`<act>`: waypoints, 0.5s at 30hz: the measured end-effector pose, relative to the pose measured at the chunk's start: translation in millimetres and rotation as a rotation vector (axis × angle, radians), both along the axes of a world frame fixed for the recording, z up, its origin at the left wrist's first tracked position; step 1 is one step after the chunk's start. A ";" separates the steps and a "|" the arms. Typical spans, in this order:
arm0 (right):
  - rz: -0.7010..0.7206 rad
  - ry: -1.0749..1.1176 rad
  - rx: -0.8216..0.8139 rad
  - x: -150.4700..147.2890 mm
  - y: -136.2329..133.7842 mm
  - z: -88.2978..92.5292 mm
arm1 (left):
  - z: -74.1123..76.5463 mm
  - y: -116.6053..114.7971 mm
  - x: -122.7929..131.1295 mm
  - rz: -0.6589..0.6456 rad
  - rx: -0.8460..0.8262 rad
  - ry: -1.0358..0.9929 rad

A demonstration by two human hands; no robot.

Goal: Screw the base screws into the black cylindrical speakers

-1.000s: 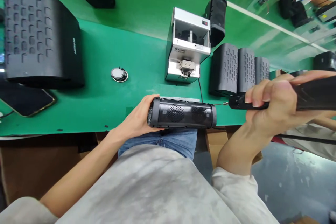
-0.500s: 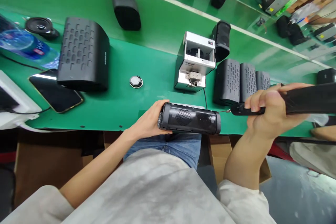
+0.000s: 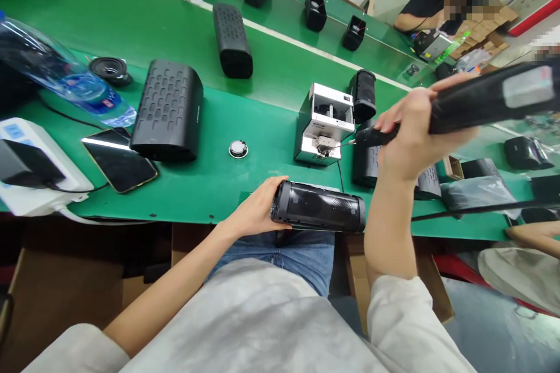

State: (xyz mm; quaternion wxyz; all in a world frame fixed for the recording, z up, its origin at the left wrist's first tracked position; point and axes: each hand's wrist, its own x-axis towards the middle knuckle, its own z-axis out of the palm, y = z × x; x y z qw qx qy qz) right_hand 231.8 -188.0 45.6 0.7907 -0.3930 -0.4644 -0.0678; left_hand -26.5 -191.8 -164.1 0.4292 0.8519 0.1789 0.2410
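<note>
My left hand [image 3: 261, 208] is closed around the left end of a black speaker [image 3: 326, 207], which lies on its side at the bench's front edge. In my right hand [image 3: 413, 128] is a black electric screwdriver [image 3: 476, 102], held almost level with its bit pointing left. The bit's tip reaches the metal pick-up block of a white screw feeder [image 3: 326, 125]; whether a screw sits on it is too small to tell. A round silver-rimmed part [image 3: 238, 148] lies on the green mat left of the feeder.
A dark speaker housing [image 3: 168, 111] stands at left beside a phone [image 3: 120, 157], a water bottle [image 3: 74, 76] and a white power strip [image 3: 39, 169]. More housings [image 3: 365, 157] stand behind my right arm. A co-worker's arm [image 3: 536, 236] rests at the far right.
My right hand has carried the screwdriver up and left, from the speaker's right end to the screw feeder. The left hand still holds the speaker; the view has shifted somewhat.
</note>
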 end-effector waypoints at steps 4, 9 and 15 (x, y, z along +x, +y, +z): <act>0.016 0.010 -0.053 -1.0 12.8 -6.0 | 1.9 -0.4 -0.3 -0.002 -0.005 -0.010; 0.020 0.052 -0.129 4.6 12.9 -2.4 | 5.5 -1.6 1.1 0.013 -0.021 -0.027; 0.012 0.163 -0.157 -16.1 -23.8 12.0 | 1.1 -1.8 4.0 0.017 -0.048 -0.068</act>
